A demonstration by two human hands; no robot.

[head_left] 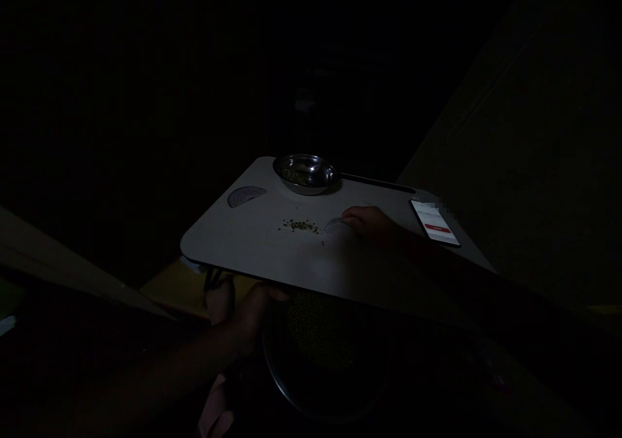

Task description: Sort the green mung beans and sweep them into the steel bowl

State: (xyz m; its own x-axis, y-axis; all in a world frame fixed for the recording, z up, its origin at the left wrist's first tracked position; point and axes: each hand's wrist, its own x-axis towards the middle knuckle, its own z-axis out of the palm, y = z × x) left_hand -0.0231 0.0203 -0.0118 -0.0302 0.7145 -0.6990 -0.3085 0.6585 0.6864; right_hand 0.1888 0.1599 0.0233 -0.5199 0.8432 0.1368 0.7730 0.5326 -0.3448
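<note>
My right hand pinches a clear plastic protractor low over the white tabletop. Just left of its edge lies a small scattered pile of greenish beans or seeds. Below the table's near edge, my left hand is closed on the rim of a large metal bowl. Many small green grains fill part of that bowl, though darkness hides much of it. At the table's far side stands a shiny steel bowl with some of the same grains inside.
A second protractor lies flat at the left of the white table. Toward the right edge rests a phone with its screen lit. A wall rises on the right. The surroundings are very dark.
</note>
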